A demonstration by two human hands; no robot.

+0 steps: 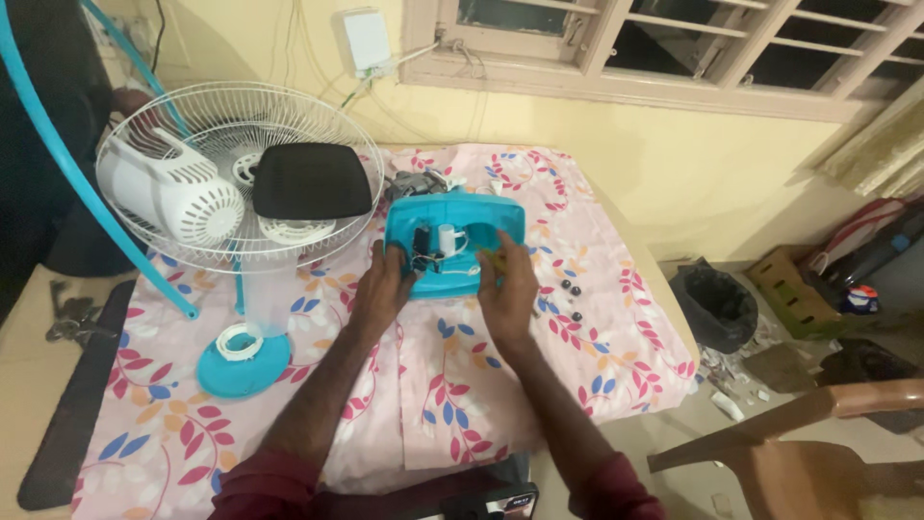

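— Where's the turquoise fan base?

— On the floral desk, beside the fan guard. My left hand grasps its edge; my right hand holds a yellow-green tool inside it.

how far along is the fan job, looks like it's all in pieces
Already done: the white wire fan guard with the white motor housing lies apart on the floral cloth, and small dark screws sit loose beside the work. In hand: both hands, left hand and right hand, are on the opened turquoise plastic base, at its wiring. Left: everything is unassembled.
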